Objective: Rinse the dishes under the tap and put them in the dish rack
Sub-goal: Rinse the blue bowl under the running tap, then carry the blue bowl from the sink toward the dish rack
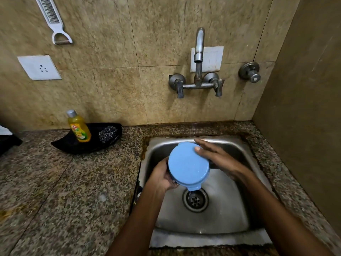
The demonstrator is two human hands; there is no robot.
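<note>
Dripping over the sink [227, 209], the tilted blue container [188, 165] was gripped by the left hand [162, 175]; the right hand [218, 157] pinched its upper rim.

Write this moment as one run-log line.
left hand: grips blue lid | right hand: holds its rim | place: over sink | water: dripping off lid

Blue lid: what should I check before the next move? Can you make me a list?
1. Both hands on the blue lid: ok, left hand grips below, right hand holds the top rim.
2. Lid over the sink: ok.
3. Lid drained: not ok, water runs off its tab toward the drain.
4. Tap running: not ok, no stream shows.
5. Dish rack ready: cannot tell, out of view.
</note>
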